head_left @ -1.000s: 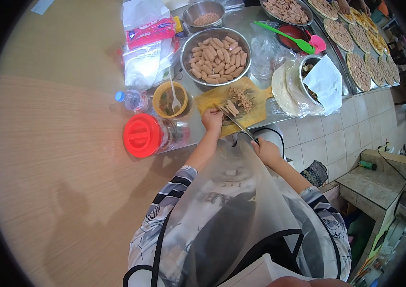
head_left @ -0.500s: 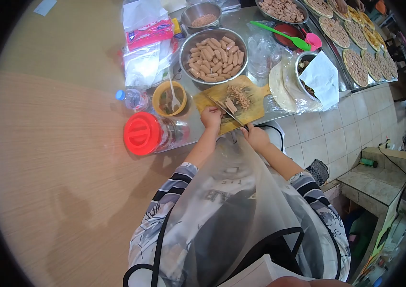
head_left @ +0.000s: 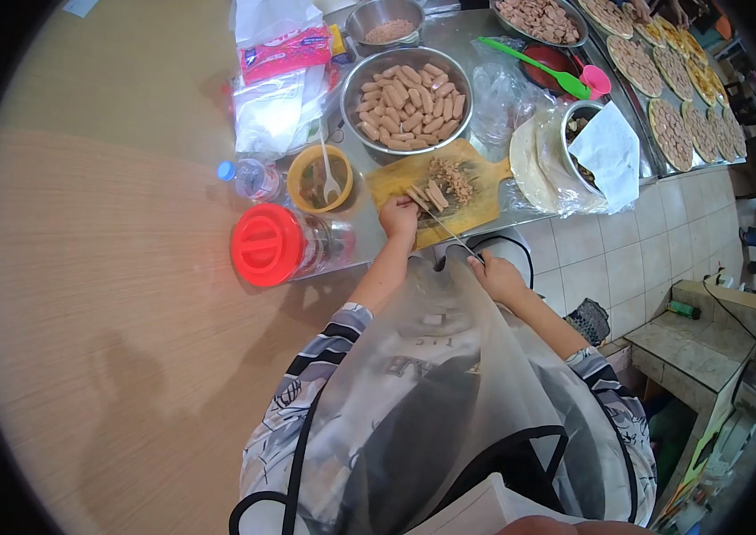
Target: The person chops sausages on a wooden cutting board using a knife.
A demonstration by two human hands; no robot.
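A knife is gripped by its handle in my right hand, its blade slanting up and left over the yellow cutting board. My left hand rests at the board's left part, fingers closed on a piece of sausage beside the blade tip. Sliced sausage strips lie just past the blade, and chopped bits are heaped behind them. Beyond the board stands a steel bowl full of whole sausages.
Left of the board are a yellow bowl with a spoon, a red-lidded jar and a bottle. Flatbreads and a pot under white paper are at right. Another person's hands show at the top right.
The knife and my right hand moved left, then back right. More cut strips now show by the blade. My left hand stays at the board's left part.
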